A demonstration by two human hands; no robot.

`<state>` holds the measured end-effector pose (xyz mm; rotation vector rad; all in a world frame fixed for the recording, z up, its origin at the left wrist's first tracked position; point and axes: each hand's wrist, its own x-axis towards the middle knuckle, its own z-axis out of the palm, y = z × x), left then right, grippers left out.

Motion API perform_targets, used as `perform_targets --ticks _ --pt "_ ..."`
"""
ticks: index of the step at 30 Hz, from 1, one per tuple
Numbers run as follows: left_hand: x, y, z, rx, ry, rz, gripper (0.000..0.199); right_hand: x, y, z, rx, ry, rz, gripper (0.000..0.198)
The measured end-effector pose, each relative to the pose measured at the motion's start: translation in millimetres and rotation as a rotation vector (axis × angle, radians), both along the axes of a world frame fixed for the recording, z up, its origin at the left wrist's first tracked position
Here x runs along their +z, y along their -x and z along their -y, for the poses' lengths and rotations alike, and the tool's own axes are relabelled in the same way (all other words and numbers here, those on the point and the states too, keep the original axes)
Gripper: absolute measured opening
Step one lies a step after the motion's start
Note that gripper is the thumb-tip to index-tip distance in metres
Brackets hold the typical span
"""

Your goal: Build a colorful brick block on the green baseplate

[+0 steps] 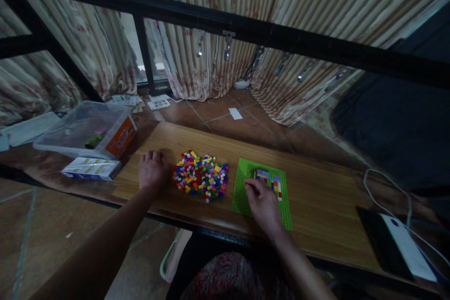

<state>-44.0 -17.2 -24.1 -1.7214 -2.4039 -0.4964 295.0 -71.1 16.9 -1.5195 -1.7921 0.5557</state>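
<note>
My left hand rests on the wooden board with its fingers curled in, just left of a pile of small colourful toy bricks; I see nothing in it. Over a green baseplate, my right hand is closed in a pinch. A speck of red shows at its fingertips, apparently a small red brick. Beyond that hand, a block of blue, white, red and yellow bricks is set on the baseplate, partly covered by the fingers.
A clear plastic bin with an orange label and a flat box stand at the left. On the right lie a black-and-white object and a white cable. A dark metal rail crosses in front of striped curtains.
</note>
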Motion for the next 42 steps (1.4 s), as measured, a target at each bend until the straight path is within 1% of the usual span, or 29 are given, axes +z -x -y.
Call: perform_targets --ticks 4,7,10,14,18,22,31,37,42 --pt "0.8 0.1 -0.2 0.016 0.005 -0.026 0.034 6.5 -34.9 -18.4 -0.122 0.006 -0.009 0.029" --pt "1.2 -0.6 -0.2 0.025 0.015 -0.037 0.034 9.6 -52.1 -36.7 -0.161 0.03 0.086 0.028" --pt "1.2 -1.0 -0.3 0.032 0.019 -0.034 0.034 12.9 -57.1 -52.8 -0.107 0.055 0.221 0.027" --pt "0.6 -0.9 -0.6 0.028 0.016 -0.027 0.033 16.0 -55.7 -65.1 0.026 0.112 0.38 0.026" --pt "0.2 -1.0 -0.7 0.028 0.001 -0.001 0.032 15.3 -56.6 -70.2 0.111 0.115 0.448 0.025" --pt "0.7 -1.8 -0.2 0.024 0.005 0.025 0.033 13.1 -59.1 -74.7 0.144 0.122 0.419 0.025" --pt "-1.1 -1.1 -0.5 0.014 -0.016 0.057 0.032 9.9 -62.9 -82.5 0.134 0.186 0.235 0.02" --pt "-2.8 -1.1 -1.1 0.022 -0.006 0.017 0.033 9.1 -68.1 -90.2 0.134 0.291 0.187 0.018" --pt "-0.6 -2.3 0.1 0.033 0.008 -0.001 0.032 8.5 -73.0 -96.6 0.171 0.312 0.108 0.02"
